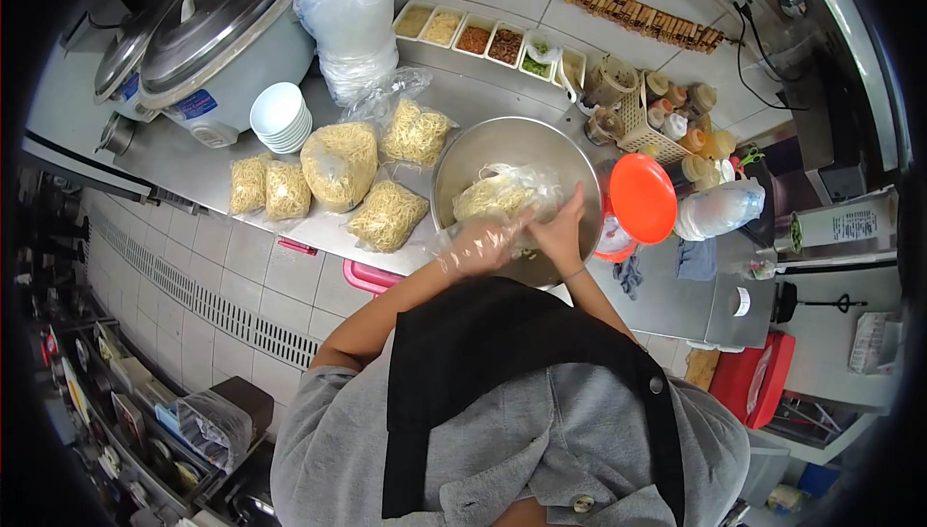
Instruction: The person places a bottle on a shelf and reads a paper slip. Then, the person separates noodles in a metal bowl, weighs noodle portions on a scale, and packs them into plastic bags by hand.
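A wide steel bowl [459,145] stands on the counter in front of me. Pale noodles [483,200] lie in it, partly in or under clear plastic film [544,189]. My left hand [480,244], in a clear plastic glove, is over the bowl's near left part, just below the noodles. Its fingertips meet my right hand, and glare on the plastic hides what they hold, if anything. My right hand [560,229] looks bare and sits inside the bowl's right side, fingers stretched away from me and thumb toward the left hand.
Bagged noodles [340,165] and stacked white bowls [280,113] sit left of the bowl, near large lidded cookers [217,54]. Ingredient trays [473,39] line the back. At right are an orange-red lid [643,199], a bottle basket [632,121] and a blue cloth [695,259].
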{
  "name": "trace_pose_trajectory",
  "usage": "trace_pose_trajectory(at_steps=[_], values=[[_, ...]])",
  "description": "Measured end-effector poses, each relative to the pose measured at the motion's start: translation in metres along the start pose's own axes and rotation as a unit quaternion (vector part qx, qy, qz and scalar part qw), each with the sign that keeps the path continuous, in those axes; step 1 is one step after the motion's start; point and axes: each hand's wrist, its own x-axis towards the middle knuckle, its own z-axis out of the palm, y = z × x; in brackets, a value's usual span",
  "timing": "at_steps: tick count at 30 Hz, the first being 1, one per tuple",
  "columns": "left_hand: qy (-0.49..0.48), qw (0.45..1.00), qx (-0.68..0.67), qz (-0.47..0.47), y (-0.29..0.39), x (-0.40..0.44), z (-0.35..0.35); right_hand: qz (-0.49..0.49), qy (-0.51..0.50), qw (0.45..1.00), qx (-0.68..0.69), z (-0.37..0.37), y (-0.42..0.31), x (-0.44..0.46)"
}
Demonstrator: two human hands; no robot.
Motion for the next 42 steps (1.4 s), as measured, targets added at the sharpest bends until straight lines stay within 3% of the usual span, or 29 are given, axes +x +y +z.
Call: trace_pose_trajectory(at_steps=[2, 3, 4, 5, 7, 9, 11, 12, 13, 15, 17, 18, 20, 24, 27, 32, 34, 38, 39, 41, 42], values=[[0.000, 0.997, -0.072, -0.031, -0.001, 0.004, 0.007, 0.236, -0.099, 0.966, -0.037, 0.017, 0.031, 0.002], [-0.002, 0.988, -0.143, -0.060, -0.001, 0.005, 0.010, 0.235, -0.099, 0.966, -0.037, 0.014, 0.025, 0.004], [0.000, 0.988, -0.142, -0.060, 0.002, 0.007, 0.008, 0.342, -0.150, 0.918, 0.135, 0.007, 0.011, 0.009], [-0.017, 0.987, -0.138, -0.078, 0.006, 0.007, 0.006, 0.434, -0.196, 0.827, 0.300, 0.003, 0.002, 0.012], [-0.030, 0.986, -0.133, -0.097, 0.005, 0.006, 0.005, 0.417, -0.213, 0.810, 0.352, 0.012, 0.039, 0.007], [0.018, 0.988, -0.150, -0.008, 0.001, 0.008, 0.007, 0.399, -0.233, 0.792, 0.400, 0.017, 0.051, 0.007], [0.034, 0.977, -0.209, 0.005, 0.002, 0.011, 0.008, 0.414, -0.076, 0.789, 0.447, 0.023, 0.046, 0.006], [0.044, 0.962, -0.268, 0.021, 0.004, 0.013, 0.007, 0.412, -0.079, 0.790, 0.447, 0.017, 0.035, 0.009], [0.047, 0.963, -0.266, 0.021, 0.009, 0.015, 0.001, 0.380, -0.077, 0.848, 0.362, 0.004, 0.016, 0.015], [0.050, 0.963, -0.265, -0.020, 0.019, 0.016, -0.012, 0.343, -0.077, 0.895, 0.274, 0.001, 0.010, 0.022], [0.053, 0.954, -0.293, -0.045, 0.030, 0.016, -0.036, 0.049, 0.043, 0.983, 0.170, 0.008, 0.025, 0.029], [0.056, 0.943, -0.322, -0.067, 0.031, 0.016, -0.042, 0.050, 0.041, 0.983, 0.171, 0.000, 0.011, 0.033], [0.090, 0.934, -0.343, -0.042, 0.020, 0.017, -0.026, 0.018, -0.027, 0.999, 0.033, -0.035, -0.043, 0.045], [0.115, 0.925, -0.361, -0.032, 0.018, 0.017, -0.030, -0.039, -0.020, 0.997, 0.065, -0.045, -0.074, 0.047], [0.140, 0.921, -0.362, -0.028, 0.018, 0.018, -0.030, -0.067, 0.036, 0.980, 0.186, -0.045, -0.074, 0.042], [0.175, 0.898, -0.401, -0.047, 0.031, 0.027, -0.030, -0.054, 0.008, 0.976, 0.209, -0.073, -0.105, 0.079], [0.300, 0.905, -0.289, -0.083, 0.038, 0.032, -0.034, 0.031, -0.116, 0.950, 0.290, -0.071, -0.108, 0.086], [0.418, 0.902, -0.067, -0.085, 0.016, 0.033, -0.060, 0.000, -0.211, 0.935, 0.287, -0.064, -0.112, 0.080], [0.384, 0.919, -0.093, 0.007, -0.011, 0.030, -0.073, 0.028, -0.182, 0.932, 0.311, -0.064, -0.114, 0.083], [0.335, 0.937, -0.093, 0.042, -0.067, 0.028, -0.088, 0.049, -0.131, 0.918, 0.370, -0.064, -0.114, 0.091], [0.314, 0.949, -0.043, 0.011, -0.087, 0.030, -0.099, 0.047, -0.132, 0.918, 0.370, -0.066, -0.109, 0.095]])
